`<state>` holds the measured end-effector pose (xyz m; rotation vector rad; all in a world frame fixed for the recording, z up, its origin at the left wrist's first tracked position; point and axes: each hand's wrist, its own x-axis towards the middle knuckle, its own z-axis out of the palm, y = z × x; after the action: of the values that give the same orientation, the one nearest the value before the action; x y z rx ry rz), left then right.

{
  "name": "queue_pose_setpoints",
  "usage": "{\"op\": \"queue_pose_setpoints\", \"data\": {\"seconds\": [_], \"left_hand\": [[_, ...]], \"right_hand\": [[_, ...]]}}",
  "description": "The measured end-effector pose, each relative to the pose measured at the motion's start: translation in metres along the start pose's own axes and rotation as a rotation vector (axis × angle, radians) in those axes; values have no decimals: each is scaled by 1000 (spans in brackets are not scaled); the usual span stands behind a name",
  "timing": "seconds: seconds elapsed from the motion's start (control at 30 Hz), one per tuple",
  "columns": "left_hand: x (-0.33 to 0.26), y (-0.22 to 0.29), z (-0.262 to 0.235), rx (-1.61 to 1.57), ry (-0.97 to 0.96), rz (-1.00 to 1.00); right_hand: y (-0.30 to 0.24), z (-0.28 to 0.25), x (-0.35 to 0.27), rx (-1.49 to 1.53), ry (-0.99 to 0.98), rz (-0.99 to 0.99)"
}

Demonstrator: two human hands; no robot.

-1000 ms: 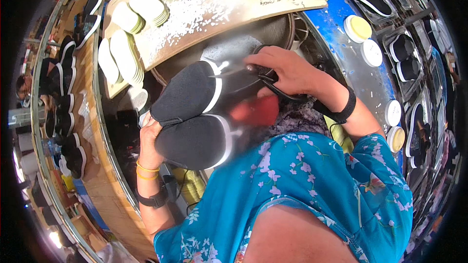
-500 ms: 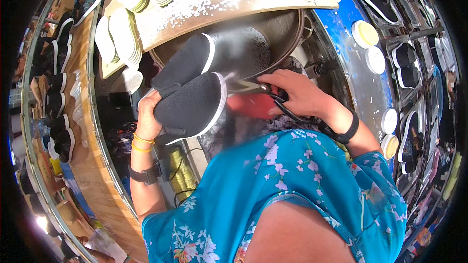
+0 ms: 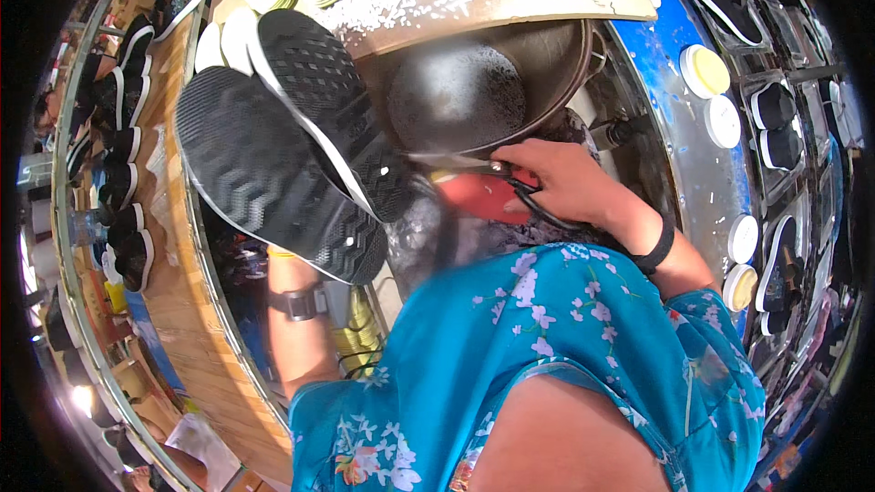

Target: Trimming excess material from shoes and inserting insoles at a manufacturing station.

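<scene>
My left hand (image 3: pixel 284 264) holds up a pair of black slip-on shoes (image 3: pixel 264 164). Their black patterned soles now face me, edged by white sidewalls, and they hide my fingers and most of the hand; the wrist shows below. A small white speck sits near the heel of each sole. My right hand (image 3: pixel 565 178) grips a pair of scissors (image 3: pixel 467 164) by its black handles. The metal blades point left toward the shoes, their tips close to the heel ends. Under the blades lies something red (image 3: pixel 483 196) near my lap.
Ahead is a large dark metal basin (image 3: pixel 570 91), partly under a board (image 3: pixel 510 5) with stacked pale insoles and white scraps. On the left stands a wooden shelf (image 3: pixel 173 310) with black shoes. Round white-lidded tubs (image 3: pixel 705 71) line the blue surface (image 3: pixel 638 46) at right, beside shoe racks.
My left hand has turned the shoes from uppers showing to soles showing and moved them slightly left. My right hand with the scissors has stayed nearly in place.
</scene>
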<state>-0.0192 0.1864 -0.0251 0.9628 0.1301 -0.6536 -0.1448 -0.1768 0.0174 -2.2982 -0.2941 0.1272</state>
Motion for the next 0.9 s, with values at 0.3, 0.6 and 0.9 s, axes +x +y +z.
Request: {"op": "queue_pose_setpoints", "data": {"seconds": [0.3,0.6,0.9], "left_hand": [[-8,-36,37,-242,93,143],[3,-42,69,-139,183,197],[-7,-42,90,59,285,260]], "right_hand": [[-20,1,39,-175,95,-86],[0,28,28,-174,82,-88],[-24,9,18,-40,53,-67]]}}
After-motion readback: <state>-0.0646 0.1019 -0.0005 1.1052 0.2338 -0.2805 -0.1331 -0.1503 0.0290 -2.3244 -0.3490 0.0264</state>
